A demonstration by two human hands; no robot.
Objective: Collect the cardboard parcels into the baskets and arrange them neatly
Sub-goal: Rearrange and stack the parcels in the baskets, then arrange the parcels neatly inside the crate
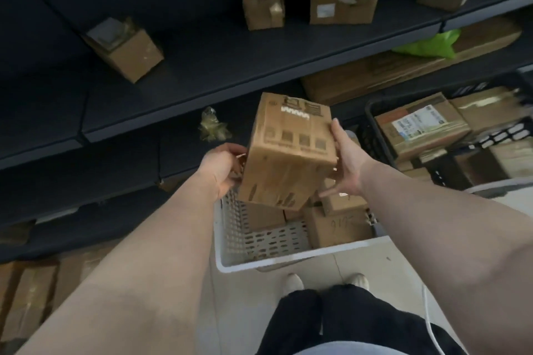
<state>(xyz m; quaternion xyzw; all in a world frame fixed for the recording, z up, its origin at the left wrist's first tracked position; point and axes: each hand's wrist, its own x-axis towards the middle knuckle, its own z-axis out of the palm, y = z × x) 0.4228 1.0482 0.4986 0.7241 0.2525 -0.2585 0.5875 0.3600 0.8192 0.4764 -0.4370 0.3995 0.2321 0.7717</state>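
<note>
Below, white basket (277,261) holding parcels (336,225), hands (223,166) gripping box (288,153)

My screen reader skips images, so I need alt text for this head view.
Both hands, left hand and right hand, hold a cardboard parcel over a white basket that already contains smaller boxes. Dark shelves behind carry scattered parcels, and a black basket of parcels stands at right.
</note>
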